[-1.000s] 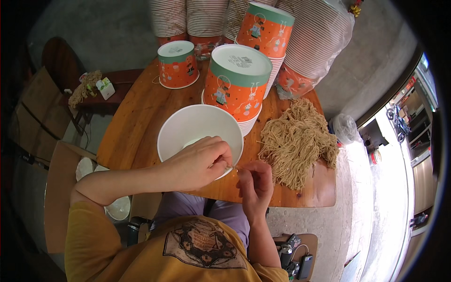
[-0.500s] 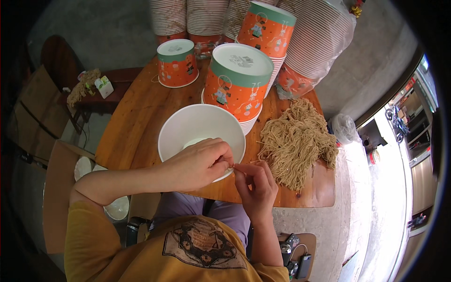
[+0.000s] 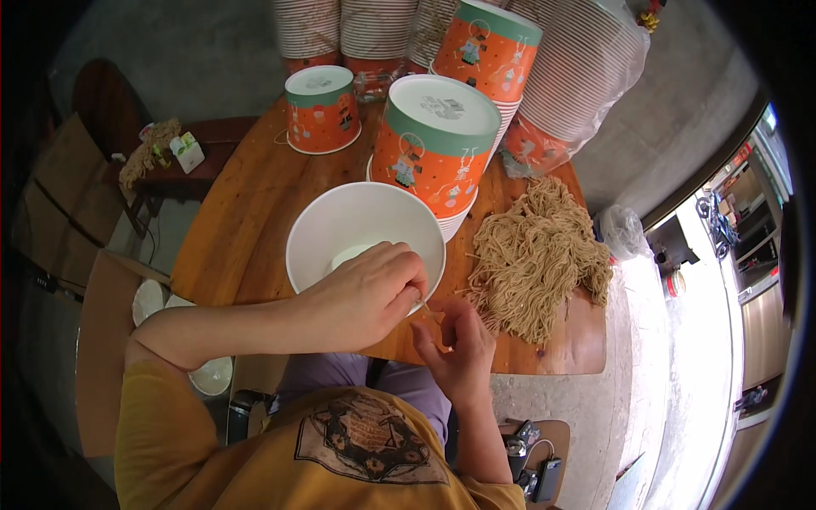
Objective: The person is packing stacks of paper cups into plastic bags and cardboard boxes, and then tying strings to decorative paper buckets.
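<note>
A white paper bucket (image 3: 327,225) lies tipped with its open mouth toward me at the table's near edge. My left hand (image 3: 374,293) reaches across its mouth, thumb and fingers pinched at the rim on a short tan string (image 3: 429,308). Just right of that rim is my right hand (image 3: 460,353), its thumb and index finger apart beside the string's end. A pile of tan strings (image 3: 535,255) lies on the table to the right of the bucket.
Upside-down stacks of orange-and-green buckets (image 3: 433,153) stand behind, with one bucket (image 3: 323,115) farther left. Plastic-wrapped stacks (image 3: 578,68) line the wall. A cardboard box (image 3: 106,340) with white buckets sits at lower left. A stool (image 3: 552,442) holding a phone stands at lower right.
My right hand's thumb and index finger have parted from their pinch on the string and dropped slightly. My left hand keeps its pinch at the rim.
</note>
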Motion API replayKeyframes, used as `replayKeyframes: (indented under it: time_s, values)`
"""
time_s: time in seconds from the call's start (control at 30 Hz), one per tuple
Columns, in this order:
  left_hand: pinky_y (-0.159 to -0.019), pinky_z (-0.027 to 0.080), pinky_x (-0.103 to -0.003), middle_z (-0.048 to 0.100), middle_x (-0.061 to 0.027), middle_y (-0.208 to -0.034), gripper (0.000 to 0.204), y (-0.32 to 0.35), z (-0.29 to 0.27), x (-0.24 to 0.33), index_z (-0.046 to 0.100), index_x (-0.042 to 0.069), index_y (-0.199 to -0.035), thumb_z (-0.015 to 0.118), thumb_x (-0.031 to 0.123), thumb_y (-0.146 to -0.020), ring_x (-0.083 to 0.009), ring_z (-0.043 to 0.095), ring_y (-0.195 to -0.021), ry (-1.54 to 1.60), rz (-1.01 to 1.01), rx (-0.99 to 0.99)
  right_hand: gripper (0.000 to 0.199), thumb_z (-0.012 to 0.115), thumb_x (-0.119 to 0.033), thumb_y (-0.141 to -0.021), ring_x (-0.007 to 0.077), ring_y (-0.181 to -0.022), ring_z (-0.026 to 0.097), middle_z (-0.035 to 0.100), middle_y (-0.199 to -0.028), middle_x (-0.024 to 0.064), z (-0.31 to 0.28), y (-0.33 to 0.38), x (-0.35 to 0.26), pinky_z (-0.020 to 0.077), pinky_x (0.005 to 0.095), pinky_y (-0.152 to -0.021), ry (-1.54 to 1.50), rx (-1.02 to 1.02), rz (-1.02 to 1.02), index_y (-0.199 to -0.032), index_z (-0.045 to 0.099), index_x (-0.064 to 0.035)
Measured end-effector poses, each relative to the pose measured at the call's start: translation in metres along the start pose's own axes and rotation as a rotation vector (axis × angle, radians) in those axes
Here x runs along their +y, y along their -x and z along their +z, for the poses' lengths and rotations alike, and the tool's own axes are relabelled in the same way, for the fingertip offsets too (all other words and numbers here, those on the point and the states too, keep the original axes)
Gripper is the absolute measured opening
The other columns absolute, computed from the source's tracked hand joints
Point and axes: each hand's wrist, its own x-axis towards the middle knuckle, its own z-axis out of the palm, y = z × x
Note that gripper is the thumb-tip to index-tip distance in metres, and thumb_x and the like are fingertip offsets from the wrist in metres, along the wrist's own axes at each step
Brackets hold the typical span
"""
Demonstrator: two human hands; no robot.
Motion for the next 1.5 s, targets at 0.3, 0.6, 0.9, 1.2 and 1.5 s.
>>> replayKeyframes:
  time_s: [0.3, 0.6, 0.9, 1.2, 1.5]
  values:
    - [-0.080, 0.044, -0.041, 0.054, -0.0124, -0.092, 0.005, 0.001, 0.000, -0.001, 0.050, 0.003, -0.092, 0.051, 0.004, -0.087, -0.0315, 0.053, -0.090, -0.058, 0.013, 0.004, 0.016, 0.071, -0.005, -0.080, 0.0125, -0.049, 0.049, 0.055, -0.065, 0.0041, 0.000, 0.007, 0.003, 0.0421, 0.0271, -0.047, 0.070, -0.003, 0.009, -0.088, 0.057, -0.0067]
    - [-0.078, 0.044, -0.040, 0.054, -0.0130, -0.091, 0.005, -0.004, 0.000, -0.001, 0.050, 0.002, -0.091, 0.052, 0.004, -0.086, -0.0315, 0.052, -0.089, -0.065, 0.051, 0.060, 0.022, 0.068, -0.005, -0.083, 0.0060, -0.053, 0.048, 0.054, -0.064, 0.0008, -0.003, 0.012, 0.006, 0.0402, 0.0206, -0.050, -0.189, -0.046, 0.268, -0.099, 0.053, -0.0051]
    - [-0.080, 0.045, -0.040, 0.051, -0.0105, -0.096, 0.016, -0.006, 0.001, 0.003, 0.052, 0.003, -0.098, 0.056, 0.003, -0.083, -0.0291, 0.051, -0.093, -0.001, 0.043, -0.009, 0.007, 0.060, -0.006, -0.091, 0.0006, -0.061, 0.045, 0.053, -0.069, -0.0052, -0.006, 0.020, 0.006, 0.0383, 0.0170, -0.055, -0.572, 0.014, 0.482, -0.093, 0.056, -0.0020]
    - [-0.090, 0.041, -0.035, 0.047, -0.0082, -0.107, 0.012, -0.002, 0.005, 0.004, 0.057, 0.005, -0.088, 0.066, 0.008, -0.082, -0.0271, 0.044, -0.107, -0.150, 0.195, -0.041, 0.006, 0.057, -0.005, -0.093, 0.0007, -0.063, 0.045, 0.053, -0.073, -0.0051, -0.007, 0.022, -0.001, 0.0374, 0.0164, -0.057, -0.579, 0.054, 0.380, -0.097, 0.055, -0.0017]
    - [-0.088, 0.041, -0.036, 0.049, -0.0087, -0.099, 0.012, -0.002, 0.005, 0.007, 0.057, 0.002, -0.086, 0.063, 0.012, -0.084, -0.0266, 0.046, -0.102, 0.036, 0.069, -0.045, 0.015, 0.053, -0.002, -0.094, 0.0007, -0.055, 0.038, 0.051, -0.065, -0.0040, -0.002, 0.023, -0.001, 0.0275, 0.0165, -0.049, -0.589, 0.042, 0.432, -0.108, 0.047, -0.0050]
